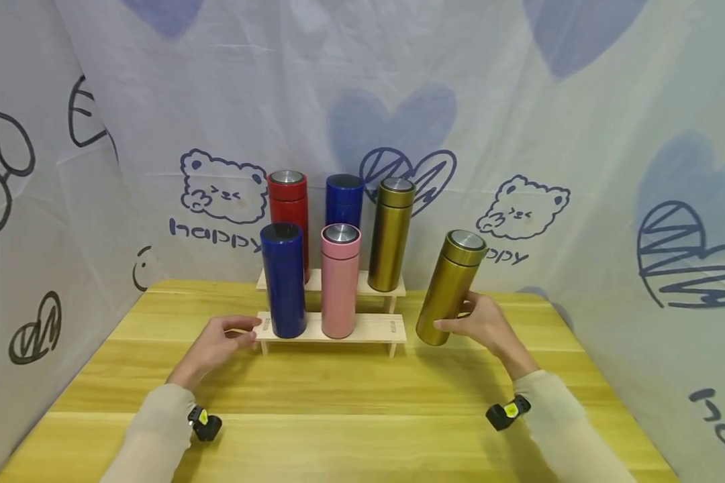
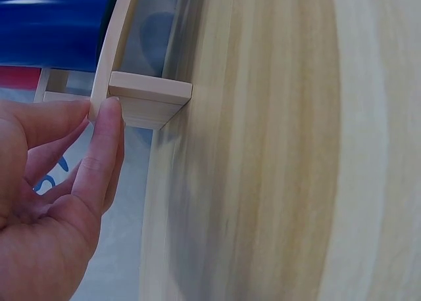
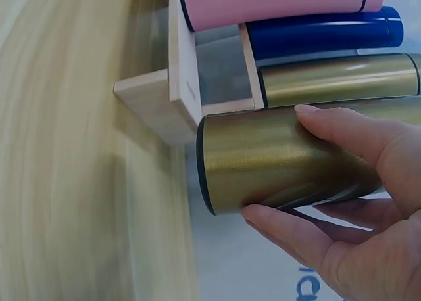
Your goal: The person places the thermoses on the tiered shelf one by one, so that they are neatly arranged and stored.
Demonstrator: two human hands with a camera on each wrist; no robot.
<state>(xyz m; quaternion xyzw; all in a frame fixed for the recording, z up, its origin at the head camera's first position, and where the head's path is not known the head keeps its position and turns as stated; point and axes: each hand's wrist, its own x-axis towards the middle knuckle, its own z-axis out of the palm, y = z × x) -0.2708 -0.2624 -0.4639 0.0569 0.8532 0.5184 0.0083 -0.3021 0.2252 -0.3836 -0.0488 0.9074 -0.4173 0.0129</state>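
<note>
My right hand [image 1: 482, 323] grips a gold thermos flask [image 3: 289, 160] near its base, thumb on one side and fingers on the other. The flask tilts to the right, off the table, beside the right end of a two-step wooden rack [image 1: 371, 327]. With thumb and fingertips my left hand [image 2: 72, 176] pinches the left end of the rack's lower shelf. On that shelf stand a blue flask [image 1: 285, 288] and a pink flask [image 1: 340, 288]. The upper shelf carries a red flask [image 1: 288, 194], another blue flask [image 1: 344, 198] and a second gold flask [image 1: 391, 235].
The rack stands toward the back of a yellow wood-grain table [image 1: 314, 416]. Behind it hangs a pale cloth [image 1: 302, 87] printed with hearts and bears, which also runs along both sides. Each wrist wears a small black device.
</note>
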